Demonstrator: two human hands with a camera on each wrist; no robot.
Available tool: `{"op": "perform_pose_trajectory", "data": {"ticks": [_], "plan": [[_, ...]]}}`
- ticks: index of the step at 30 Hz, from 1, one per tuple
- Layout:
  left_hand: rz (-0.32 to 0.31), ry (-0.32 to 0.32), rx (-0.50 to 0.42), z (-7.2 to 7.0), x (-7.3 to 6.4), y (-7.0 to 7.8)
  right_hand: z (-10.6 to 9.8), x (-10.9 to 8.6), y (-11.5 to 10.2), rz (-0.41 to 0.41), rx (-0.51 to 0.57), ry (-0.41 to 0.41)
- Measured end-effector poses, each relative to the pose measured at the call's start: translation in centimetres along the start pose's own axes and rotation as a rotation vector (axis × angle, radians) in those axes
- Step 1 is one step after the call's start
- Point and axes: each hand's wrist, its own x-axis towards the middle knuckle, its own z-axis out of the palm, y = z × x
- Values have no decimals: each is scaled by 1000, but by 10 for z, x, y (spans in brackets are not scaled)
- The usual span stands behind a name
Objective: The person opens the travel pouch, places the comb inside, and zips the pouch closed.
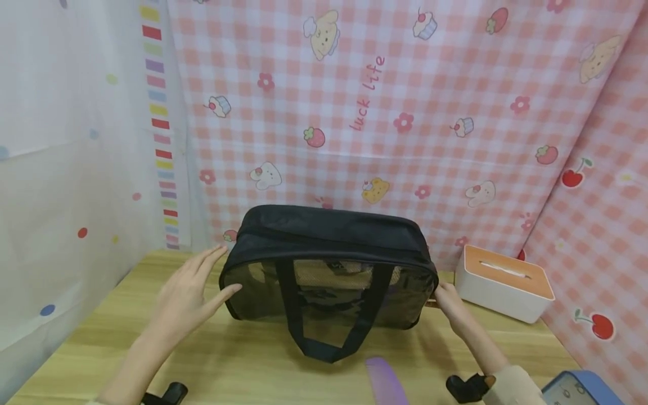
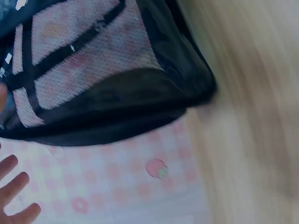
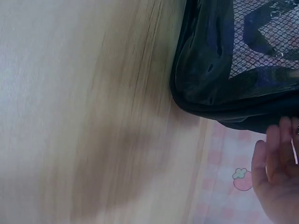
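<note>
A black bag (image 1: 331, 230) with see-through dark sides stands on the wooden table, its strap handle (image 1: 326, 351) hanging down in front. Through its side shows a mesh-like piece with dark bands (image 2: 84, 51). My left hand (image 1: 184, 298) is at the bag's left end, fingers and thumb spread apart. At the opposite end is my right hand (image 1: 452, 306), its fingertips partly hidden behind the bag's edge in the head view. In the right wrist view that hand's fingers (image 3: 273, 149) are extended, loosely bent, right at the bag's edge.
A white tissue box (image 1: 501, 287) with an orange top stands at the right back. A purple, curved flat object (image 1: 386, 382) lies in front of the bag. A blue-framed item (image 1: 582, 388) shows at the bottom right corner. Patterned cloth (image 1: 324, 112) hangs behind and at the sides.
</note>
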Motion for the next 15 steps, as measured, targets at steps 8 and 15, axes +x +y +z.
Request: {"op": "perform_pose_trajectory", "data": {"ticks": [8, 15], "plan": [[82, 241, -158, 2, 10, 19, -5, -4, 4, -22, 44, -7], [67, 293, -212, 5, 12, 24, -13, -9, 3, -59, 29, 11]]}}
